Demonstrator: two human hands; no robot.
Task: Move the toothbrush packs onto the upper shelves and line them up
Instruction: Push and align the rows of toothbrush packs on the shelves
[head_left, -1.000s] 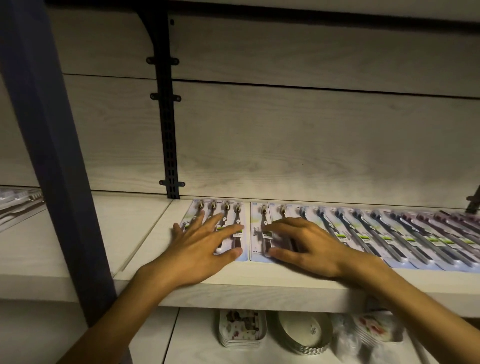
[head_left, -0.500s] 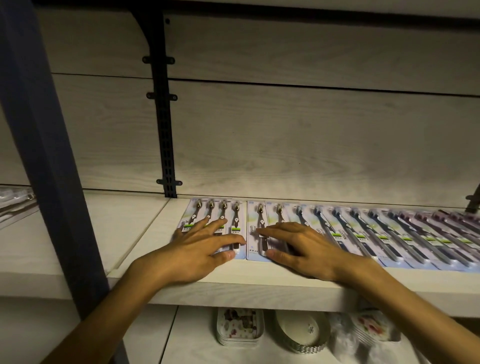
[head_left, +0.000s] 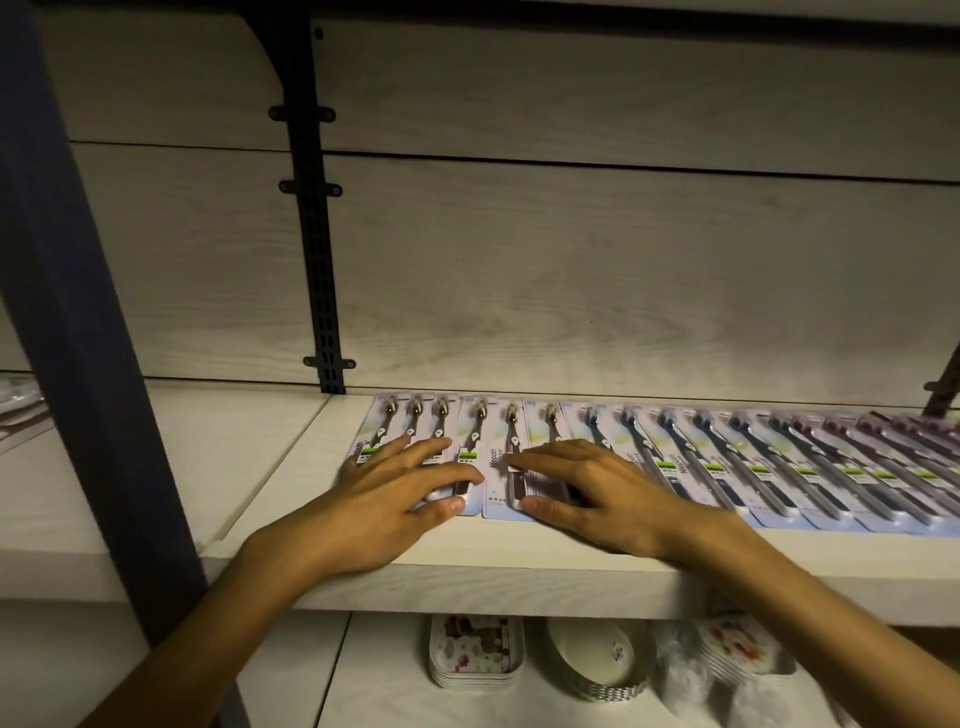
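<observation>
Head view: toothbrush packs (head_left: 675, 457) heads rearward.

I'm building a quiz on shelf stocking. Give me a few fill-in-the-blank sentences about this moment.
1. Both hands rest flat on toothbrush packs lying on the ____.
2. The left hand presses the ____ pack in the row.
3. The right hand lies on the pack to the ____ of that one.
4. Dishes stand on the shelf ____ the packs.

Missing: shelf; leftmost; right; below

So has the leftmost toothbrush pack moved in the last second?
Yes: the leftmost pack slid right, away from the black wall bracket, closing the gap to the next pack.
</observation>
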